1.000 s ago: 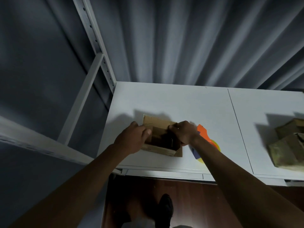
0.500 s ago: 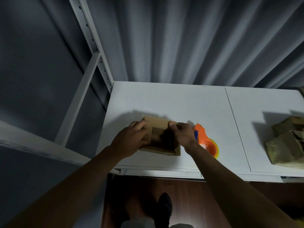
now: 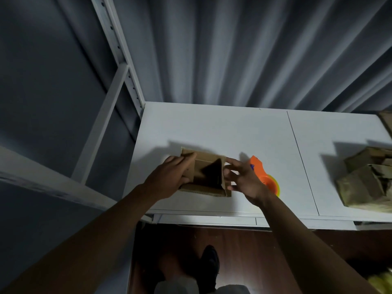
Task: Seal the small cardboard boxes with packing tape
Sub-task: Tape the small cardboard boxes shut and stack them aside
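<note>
Gripping the matte brown cardboard box [image 3: 209,174], left hand [image 3: 169,179] clamps; right hand [image 3: 244,179] splayed.

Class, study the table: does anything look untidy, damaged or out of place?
Yes. At the right edge, the pile of cardboard boxes looks crumpled and tumbled together rather than stacked. The open box between the hands sits askew, flaps unfolded.
</note>
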